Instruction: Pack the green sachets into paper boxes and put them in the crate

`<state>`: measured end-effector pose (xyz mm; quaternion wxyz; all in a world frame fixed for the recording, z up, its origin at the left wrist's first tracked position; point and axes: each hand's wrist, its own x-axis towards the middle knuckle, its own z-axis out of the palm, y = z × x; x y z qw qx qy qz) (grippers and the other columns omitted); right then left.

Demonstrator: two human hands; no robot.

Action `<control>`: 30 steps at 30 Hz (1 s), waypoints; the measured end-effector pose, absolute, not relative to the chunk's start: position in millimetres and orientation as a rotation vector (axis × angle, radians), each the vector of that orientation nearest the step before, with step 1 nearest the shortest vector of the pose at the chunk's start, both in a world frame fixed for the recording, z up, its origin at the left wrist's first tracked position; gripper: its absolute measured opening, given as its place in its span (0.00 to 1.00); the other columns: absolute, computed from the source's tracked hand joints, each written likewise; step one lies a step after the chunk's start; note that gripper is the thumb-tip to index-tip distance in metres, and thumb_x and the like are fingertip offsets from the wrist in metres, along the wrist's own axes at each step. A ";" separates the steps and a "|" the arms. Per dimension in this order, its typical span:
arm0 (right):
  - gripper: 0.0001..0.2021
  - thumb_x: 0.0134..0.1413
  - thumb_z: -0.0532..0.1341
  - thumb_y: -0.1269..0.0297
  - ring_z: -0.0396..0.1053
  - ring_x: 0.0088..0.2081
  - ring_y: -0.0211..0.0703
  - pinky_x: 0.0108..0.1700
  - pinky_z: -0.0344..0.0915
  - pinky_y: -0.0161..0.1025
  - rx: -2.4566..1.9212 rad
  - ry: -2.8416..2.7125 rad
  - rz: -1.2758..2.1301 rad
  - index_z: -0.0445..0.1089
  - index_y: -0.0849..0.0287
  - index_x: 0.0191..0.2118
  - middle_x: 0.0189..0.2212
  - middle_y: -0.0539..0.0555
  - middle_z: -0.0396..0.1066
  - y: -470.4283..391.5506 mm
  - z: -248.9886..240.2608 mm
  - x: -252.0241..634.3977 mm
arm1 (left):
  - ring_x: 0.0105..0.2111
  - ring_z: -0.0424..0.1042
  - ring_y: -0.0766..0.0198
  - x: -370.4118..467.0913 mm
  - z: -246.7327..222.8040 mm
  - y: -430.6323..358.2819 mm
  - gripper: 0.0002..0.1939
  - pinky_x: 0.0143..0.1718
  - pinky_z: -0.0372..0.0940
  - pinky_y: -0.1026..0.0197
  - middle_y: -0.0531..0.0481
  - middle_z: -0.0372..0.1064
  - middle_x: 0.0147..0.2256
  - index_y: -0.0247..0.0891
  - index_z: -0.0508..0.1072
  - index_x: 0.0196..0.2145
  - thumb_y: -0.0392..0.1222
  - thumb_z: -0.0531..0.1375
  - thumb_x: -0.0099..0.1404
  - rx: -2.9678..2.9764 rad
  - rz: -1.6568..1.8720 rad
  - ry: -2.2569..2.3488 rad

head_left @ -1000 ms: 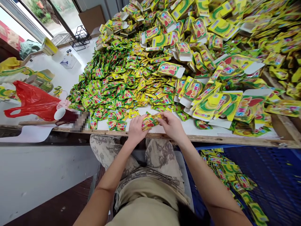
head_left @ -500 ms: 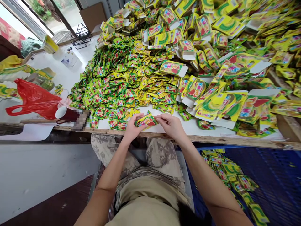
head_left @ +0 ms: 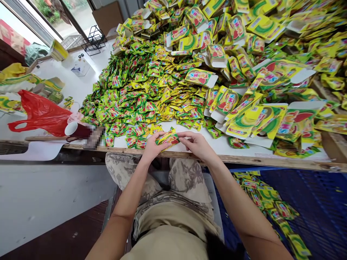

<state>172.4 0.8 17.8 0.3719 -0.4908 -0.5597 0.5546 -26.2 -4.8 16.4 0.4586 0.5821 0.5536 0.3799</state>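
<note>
Held pack: we see 1 yellow-and-green pack (head_left: pixel 169 137) above the front strip of the desk (head_left: pixel 220 147), tilted, between the hands; its contents are hidden.
Left hand: the left hand (head_left: pixel 152 147) grasps the pack's left end, thumb in front and fingers behind.
Right hand: the right hand (head_left: pixel 197 145) curls, fingertips at the pack's right end; we cannot tell whether they pinch it or merely touch it.
Risk at the pack: we judge that it could slip over the wooden edge (head_left: pixel 187 155) onto the lap (head_left: pixel 189 178) if the left grip slackens while the right fingertips press; too hard a push might crumple its end.
Risk in the heaps: the leaning cartons (head_left: pixel 255 119) may slide if the right forearm knocks them, since they rest loosely on each other.
Risk at the mug: the mug (head_left: pixel 82 130), near the front edge, could tip if nudged by sliding sachets (head_left: pixel 119 103).
Count, single items: we find 2 hands, 1 held pack, 1 mug, 1 red bag (head_left: pixel 45 115), 1 black wire frame (head_left: pixel 93 40) and 1 blue crate (head_left: pixel 311 202).
Count, heaps: sachets and cartons overlap too densely for us to number.
</note>
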 end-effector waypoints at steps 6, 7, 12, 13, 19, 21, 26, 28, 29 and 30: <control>0.15 0.49 0.62 0.55 0.62 0.17 0.32 0.18 0.58 0.33 -1.318 -1.317 1.375 0.76 0.60 0.38 0.29 0.53 0.74 0.4 18.6 169.1 | 0.43 0.71 0.59 -29.0 8.8 -2.2 0.19 0.50 0.62 0.57 0.47 0.74 0.41 0.36 0.76 0.42 0.45 0.68 0.52 1.349 0.963 1.365; 0.16 0.49 0.62 0.55 0.62 0.17 0.32 0.18 0.58 0.32 -1.311 -1.304 1.384 0.76 0.60 0.38 0.28 0.53 0.74 0.1 18.8 169.3 | 0.43 0.71 0.58 -29.5 6.5 -1.4 0.19 0.49 0.62 0.57 0.48 0.74 0.40 0.36 0.76 0.41 0.45 0.68 0.51 1.325 0.976 1.367; 0.17 0.50 0.61 0.55 0.63 0.18 0.33 0.17 0.57 0.32 -1.303 -1.278 1.395 0.76 0.61 0.41 0.27 0.53 0.73 -2.5 17.5 167.2 | 0.41 0.70 0.59 -28.3 4.7 0.7 0.19 0.47 0.61 0.59 0.49 0.74 0.38 0.37 0.77 0.39 0.47 0.69 0.49 1.287 0.989 1.367; 0.17 0.51 0.61 0.55 0.64 0.18 0.33 0.17 0.57 0.32 -1.297 -1.298 1.382 0.76 0.60 0.41 0.29 0.53 0.73 -2.7 16.6 165.6 | 0.40 0.70 0.60 -27.4 6.9 0.6 0.19 0.46 0.61 0.59 0.50 0.74 0.38 0.37 0.77 0.38 0.48 0.69 0.49 1.296 0.985 1.359; 0.13 0.53 0.60 0.60 0.65 0.22 0.33 0.23 0.65 0.36 -1.116 -1.531 1.141 0.75 0.58 0.42 0.39 0.56 0.71 8.3 20.4 157.4 | 0.32 0.66 0.65 -21.9 20.6 0.2 0.15 0.37 0.60 0.63 0.53 0.70 0.31 0.36 0.75 0.33 0.52 0.64 0.56 1.403 0.924 1.305; 0.11 0.55 0.58 0.65 0.68 0.27 0.36 0.29 0.67 0.37 -1.064 -1.656 1.060 0.76 0.56 0.41 0.38 0.56 0.71 14.2 28.2 157.4 | 0.29 0.63 0.66 -19.0 20.1 1.6 0.17 0.34 0.59 0.64 0.53 0.67 0.27 0.35 0.73 0.30 0.54 0.63 0.57 1.429 0.865 1.282; 0.12 0.57 0.56 0.70 0.70 0.38 0.43 0.42 0.67 0.41 -0.985 -1.888 0.922 0.77 0.54 0.38 0.35 0.55 0.74 18.0 42.5 156.0 | 0.28 0.60 0.68 -6.2 5.9 8.1 0.21 0.32 0.60 0.64 0.55 0.62 0.25 0.36 0.70 0.27 0.58 0.65 0.52 1.329 0.941 1.236; 0.12 0.58 0.55 0.70 0.70 0.40 0.44 0.44 0.66 0.42 -1.008 -1.855 0.852 0.76 0.55 0.39 0.37 0.56 0.75 15.8 41.1 155.0 | 0.28 0.61 0.68 -2.0 -1.1 10.4 0.22 0.32 0.61 0.63 0.55 0.62 0.24 0.35 0.70 0.28 0.59 0.65 0.51 1.217 0.992 1.221; 0.12 0.58 0.55 0.70 0.70 0.39 0.44 0.43 0.66 0.42 -1.029 -1.837 0.819 0.76 0.55 0.39 0.37 0.56 0.75 14.8 39.4 155.1 | 0.28 0.61 0.68 -0.7 -3.9 11.2 0.23 0.32 0.62 0.63 0.55 0.63 0.25 0.35 0.70 0.29 0.59 0.65 0.50 1.181 0.999 1.215; 0.12 0.58 0.54 0.70 0.71 0.39 0.45 0.42 0.66 0.42 -1.051 -1.833 0.789 0.76 0.55 0.38 0.36 0.56 0.75 14.2 37.6 155.6 | 0.28 0.62 0.68 -0.2 -5.8 11.7 0.23 0.33 0.62 0.63 0.55 0.63 0.25 0.35 0.71 0.30 0.59 0.66 0.50 1.167 0.997 1.208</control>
